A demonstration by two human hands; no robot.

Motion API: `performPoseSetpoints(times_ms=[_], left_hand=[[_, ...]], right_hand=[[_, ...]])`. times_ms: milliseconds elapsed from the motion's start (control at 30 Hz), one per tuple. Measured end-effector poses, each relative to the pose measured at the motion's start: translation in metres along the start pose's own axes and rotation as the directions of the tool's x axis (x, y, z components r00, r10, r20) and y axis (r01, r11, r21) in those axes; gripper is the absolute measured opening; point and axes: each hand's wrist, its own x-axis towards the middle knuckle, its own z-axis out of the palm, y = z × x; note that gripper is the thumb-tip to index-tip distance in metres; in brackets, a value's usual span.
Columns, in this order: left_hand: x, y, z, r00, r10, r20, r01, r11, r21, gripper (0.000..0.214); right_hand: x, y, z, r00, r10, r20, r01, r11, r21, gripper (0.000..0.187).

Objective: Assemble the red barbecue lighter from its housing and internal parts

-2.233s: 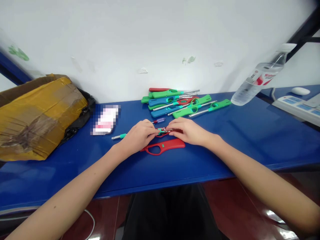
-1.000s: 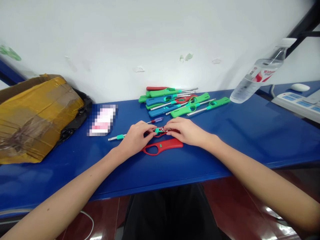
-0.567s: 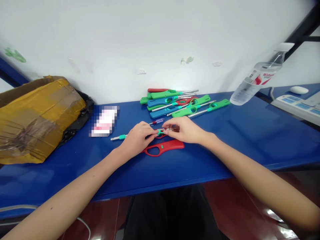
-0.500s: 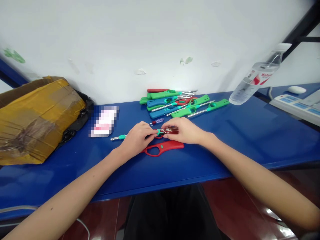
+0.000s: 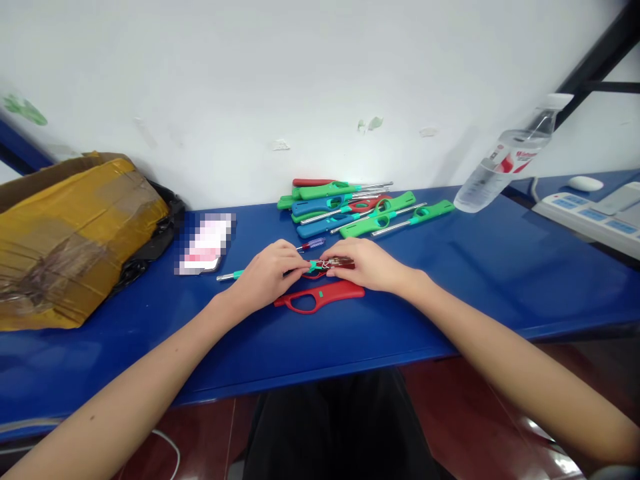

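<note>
Between my two hands lies an opened stick lighter (image 5: 331, 263) with its dark red inside, pale wires and a teal part showing. My left hand (image 5: 267, 270) pinches the teal part, while the lighter's metal tube (image 5: 227, 276) sticks out to the left of it. Closed around the other end of the lighter is my right hand (image 5: 363, 263). A loose red handle shell (image 5: 340, 291) with a finger loop lies just in front of both hands. Behind my fingers rests a small screwdriver (image 5: 314, 244) with a clear purplish handle.
Several green, blue and red stick lighters (image 5: 345, 207) are piled against the wall. A taped carton (image 5: 80, 240) stands at the left, near a blurred phone-like object (image 5: 207, 243). On the right are a water bottle (image 5: 505, 160), a power strip (image 5: 590, 217) and a white mouse (image 5: 585, 183).
The whole view has shifted slightly. My left hand has moved a little left along the lighter, showing more of the teal part and of the red shell's left end.
</note>
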Motion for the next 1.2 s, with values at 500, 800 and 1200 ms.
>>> performPoseSetpoints(times_ms=[500, 800, 1200], left_hand=[[-0.002, -0.001, 0.006, 0.998, 0.062, 0.008, -0.062, 0.981, 0.183, 0.025], [0.002, 0.003, 0.002, 0.999, -0.034, 0.034, 0.034, 0.999, -0.022, 0.02], [0.006, 0.009, 0.008, 0.979, -0.204, 0.025, 0.204, 0.979, 0.012, 0.013]], right_hand=[[0.0, -0.001, 0.002, 1.0, 0.007, -0.009, -0.007, 0.999, 0.032, 0.022], [-0.001, -0.004, 0.005, 0.998, 0.044, -0.04, -0.043, 0.998, 0.036, 0.021], [-0.002, -0.006, 0.006, 0.996, 0.09, -0.017, -0.09, 0.996, -0.026, 0.018]])
